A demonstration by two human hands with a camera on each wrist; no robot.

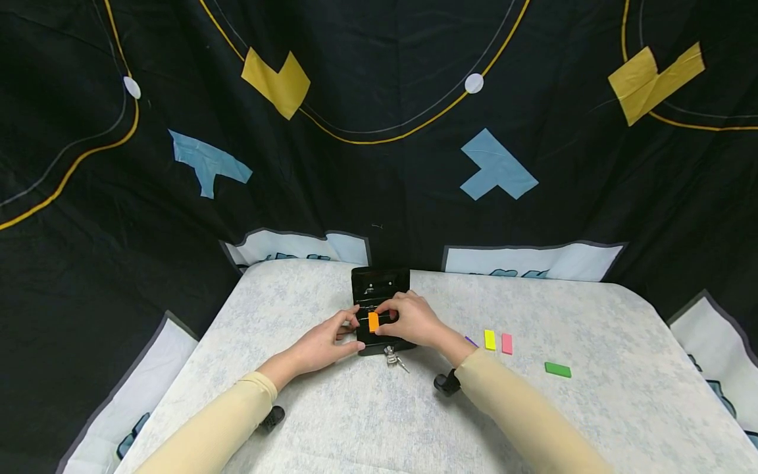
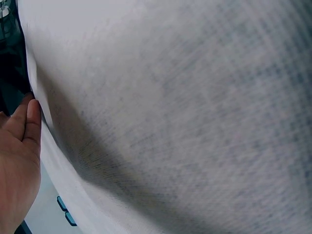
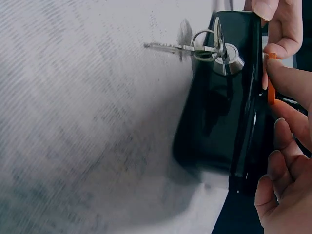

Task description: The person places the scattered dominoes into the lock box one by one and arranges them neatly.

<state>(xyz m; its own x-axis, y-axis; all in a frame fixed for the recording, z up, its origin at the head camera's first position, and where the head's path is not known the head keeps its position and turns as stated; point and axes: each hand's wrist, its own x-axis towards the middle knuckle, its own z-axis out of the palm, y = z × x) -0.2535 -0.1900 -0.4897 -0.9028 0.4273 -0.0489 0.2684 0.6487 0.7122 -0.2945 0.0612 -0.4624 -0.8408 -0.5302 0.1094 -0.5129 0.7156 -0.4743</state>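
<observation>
A small black lockable box (image 1: 387, 345) lies on the table with its lid (image 1: 381, 282) raised at the back. My right hand (image 1: 414, 319) pinches a flat orange block (image 1: 373, 322) between thumb and fingers, over the inside of the box. At the box's left side, my left hand (image 1: 322, 342) rests its thumb near the front corner and a forefinger farther back. In the right wrist view the left thumb (image 3: 265, 9) touches the rim. Keys (image 3: 168, 47) on a ring hang from the lock (image 3: 228, 61) in the front wall.
To the right lie a yellow block (image 1: 489, 340), a pink block (image 1: 506, 343) and a green block (image 1: 558, 370). A purple block (image 1: 471, 342) is partly hidden by the right forearm. A pale patterned cloth (image 1: 355, 421) covers the table; a black curtain (image 1: 391, 191) hangs behind it.
</observation>
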